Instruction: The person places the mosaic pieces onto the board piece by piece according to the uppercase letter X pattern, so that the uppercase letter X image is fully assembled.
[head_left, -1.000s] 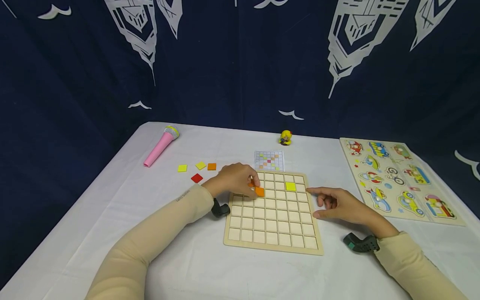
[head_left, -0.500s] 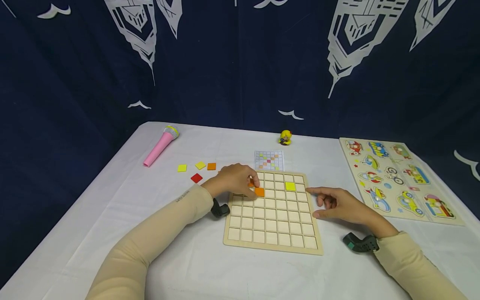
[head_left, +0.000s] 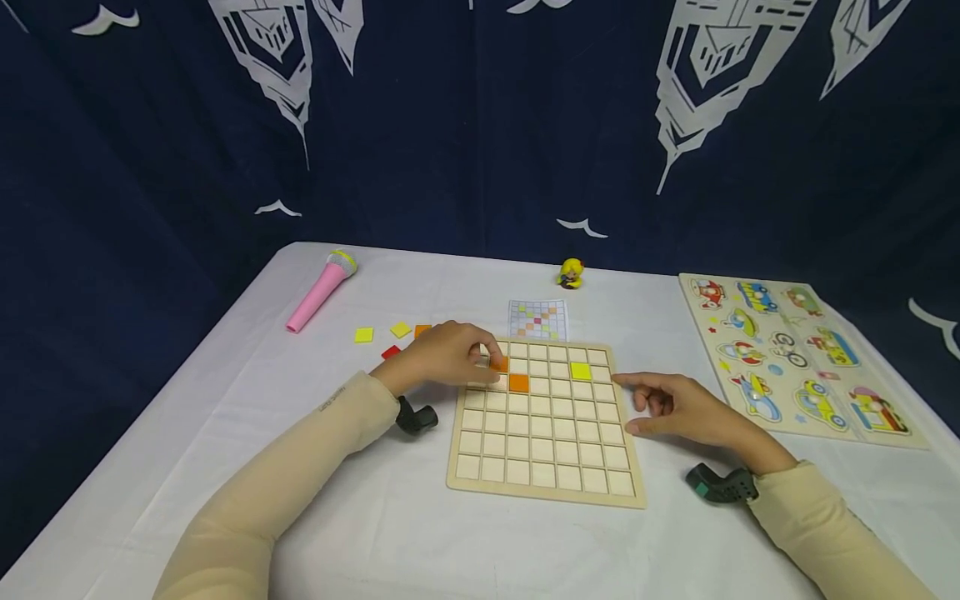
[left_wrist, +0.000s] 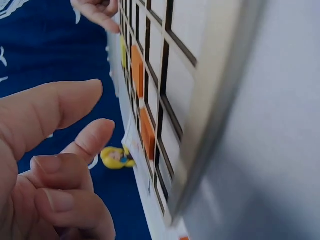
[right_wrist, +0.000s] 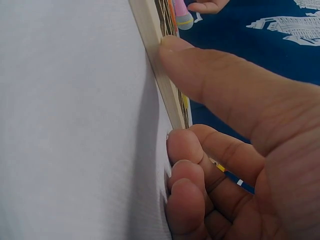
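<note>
The left hand (head_left: 442, 357) hovers at the far left corner of the wooden grid board (head_left: 546, 492), its fingers loosely curled and holding nothing, just beside an orange tile (head_left: 500, 364) seated in a cell; a second orange tile (head_left: 519, 382) sits one cell nearer and to the right, and a yellow tile (head_left: 581, 371) lies further right in the far rows. The right hand (head_left: 678, 410) rests against the board's right edge, forefinger straight along the rim and the other fingers curled under on the cloth, gripping nothing. Most cells of the board lie free, and bare cloth runs along its near edge. Left of the board, loose yellow, orange and red tiles (head_left: 363, 335) lie near a pink toy microphone (head_left: 320, 292). A pattern card (head_left: 537, 320) lies just beyond the far edge, a small yellow figure (head_left: 572, 274) further back, and a vehicle puzzle (head_left: 795, 358) well apart at the right. The white table (head_left: 390, 533) stands before a dark blue printed curtain (head_left: 480, 125).
</note>
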